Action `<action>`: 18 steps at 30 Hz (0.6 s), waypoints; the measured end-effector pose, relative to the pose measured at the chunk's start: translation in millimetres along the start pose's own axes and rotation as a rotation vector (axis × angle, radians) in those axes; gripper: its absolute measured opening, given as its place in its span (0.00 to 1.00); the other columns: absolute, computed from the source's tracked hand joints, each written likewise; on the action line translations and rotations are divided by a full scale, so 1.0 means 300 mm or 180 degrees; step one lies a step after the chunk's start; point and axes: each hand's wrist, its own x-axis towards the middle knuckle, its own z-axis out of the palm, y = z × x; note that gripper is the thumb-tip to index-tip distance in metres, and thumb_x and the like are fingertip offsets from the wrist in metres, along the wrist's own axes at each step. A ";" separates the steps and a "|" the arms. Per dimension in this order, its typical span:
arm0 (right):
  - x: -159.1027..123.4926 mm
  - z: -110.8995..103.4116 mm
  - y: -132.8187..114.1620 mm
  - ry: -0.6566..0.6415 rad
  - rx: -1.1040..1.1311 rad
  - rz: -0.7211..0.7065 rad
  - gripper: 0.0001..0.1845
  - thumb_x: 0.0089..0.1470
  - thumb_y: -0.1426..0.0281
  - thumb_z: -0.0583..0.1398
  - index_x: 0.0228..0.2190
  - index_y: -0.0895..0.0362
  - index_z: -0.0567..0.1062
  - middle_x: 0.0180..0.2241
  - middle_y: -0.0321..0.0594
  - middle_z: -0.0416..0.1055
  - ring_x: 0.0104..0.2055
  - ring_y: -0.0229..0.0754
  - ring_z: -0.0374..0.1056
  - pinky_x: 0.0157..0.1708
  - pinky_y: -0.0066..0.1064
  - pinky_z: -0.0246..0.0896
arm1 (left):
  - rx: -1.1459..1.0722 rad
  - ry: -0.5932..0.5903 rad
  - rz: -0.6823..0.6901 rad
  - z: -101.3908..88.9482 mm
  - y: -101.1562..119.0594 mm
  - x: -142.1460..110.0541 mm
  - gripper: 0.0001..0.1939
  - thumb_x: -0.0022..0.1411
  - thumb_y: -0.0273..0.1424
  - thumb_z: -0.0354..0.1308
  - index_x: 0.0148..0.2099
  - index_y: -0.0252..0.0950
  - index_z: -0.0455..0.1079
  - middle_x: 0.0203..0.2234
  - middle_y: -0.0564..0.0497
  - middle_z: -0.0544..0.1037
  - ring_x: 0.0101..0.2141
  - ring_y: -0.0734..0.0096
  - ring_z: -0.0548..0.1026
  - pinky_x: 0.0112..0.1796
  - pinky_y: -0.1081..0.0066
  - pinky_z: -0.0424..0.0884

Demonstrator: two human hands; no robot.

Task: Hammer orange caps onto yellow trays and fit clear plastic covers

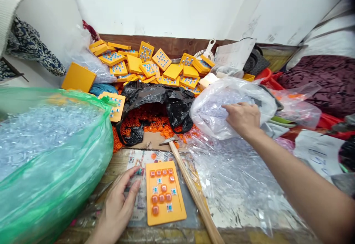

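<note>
An orange plastic tray [164, 194] with several round orange caps and small blue-and-white squares lies flat on the bench in front of me. My left hand [119, 209] rests flat beside its left edge, fingertips touching the paper under it. My right hand [242, 117] reaches forward to a clear plastic bag [219, 107] full of small clear pieces and grips its surface. A wooden-handled hammer [191, 188] lies diagonally just right of the tray.
A big green bag [55, 155] of clear pieces fills the left. A black bag [155, 105] spills orange rings [149, 124]. A pile of orange trays [155, 66] lies at the back wall. Crumpled clear film [238, 177] covers the right bench.
</note>
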 end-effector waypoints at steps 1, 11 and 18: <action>0.002 -0.009 0.000 0.0160 0.0194 0.0043 0.14 0.59 0.65 0.60 0.44 0.59 0.73 0.48 0.43 0.70 0.51 0.48 0.67 0.51 0.50 0.61 | -0.0128 -0.0097 -0.0151 -0.003 0.001 -0.013 0.25 0.60 0.47 0.51 0.53 0.39 0.71 0.50 0.44 0.77 0.47 0.57 0.76 0.48 0.57 0.74; -0.519 -0.054 -0.316 -0.0129 0.3173 0.0816 0.19 0.58 0.58 0.57 0.45 0.58 0.75 0.34 0.43 0.77 0.33 0.42 0.75 0.36 0.37 0.73 | 0.0013 -0.0351 -0.0124 0.042 -0.003 -0.052 0.27 0.64 0.45 0.46 0.59 0.38 0.67 0.54 0.40 0.72 0.56 0.54 0.68 0.57 0.48 0.62; -0.912 0.136 -0.475 -0.0007 0.3701 0.1458 0.18 0.56 0.57 0.59 0.42 0.54 0.79 0.46 0.45 0.76 0.49 0.49 0.71 0.50 0.40 0.66 | -0.0266 -0.0471 -0.0364 0.137 -0.013 -0.102 0.31 0.66 0.46 0.45 0.66 0.38 0.57 0.59 0.39 0.65 0.61 0.54 0.62 0.60 0.48 0.57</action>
